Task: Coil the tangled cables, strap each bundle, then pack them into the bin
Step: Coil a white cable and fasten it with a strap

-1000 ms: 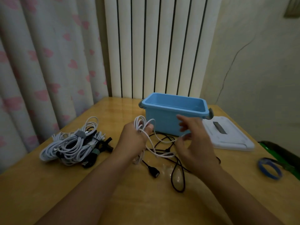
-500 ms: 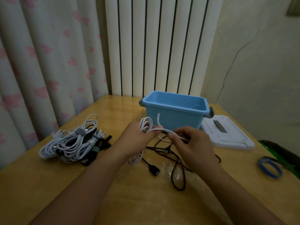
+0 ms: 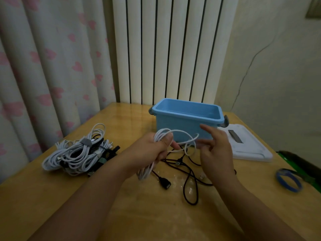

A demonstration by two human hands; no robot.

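Gripping a coiled white cable (image 3: 162,136) in the left hand (image 3: 152,150), thumb pressing the loops against curled fingers, above the wooden worktop (image 3: 139,214). Trailing from that fist: one loose loop arcing toward the right, its free end (image 3: 197,135) hanging in the air just in front of the blue bin (image 3: 186,122); the lower part of the coil dangling below the fist. Hovering beside the loop, the right hand (image 3: 217,153), fingers spread and relaxed, holding nothing. Lying under both hands, a tangled black cable (image 3: 190,185) with a plug (image 3: 165,184) resting on the wood. Sitting to the left, well apart from the hands, a heap of white and dark cables (image 3: 78,152), one bundle carrying a grey strap (image 3: 86,142). Standing open at the back of the worktop, the bin, with a white lid (image 3: 250,146) lying flat just to its right. Resting near the right edge, a blue ring (image 3: 288,181). Hanging behind, a curtain with pink hearts (image 3: 43,66) and a white radiator (image 3: 166,49).
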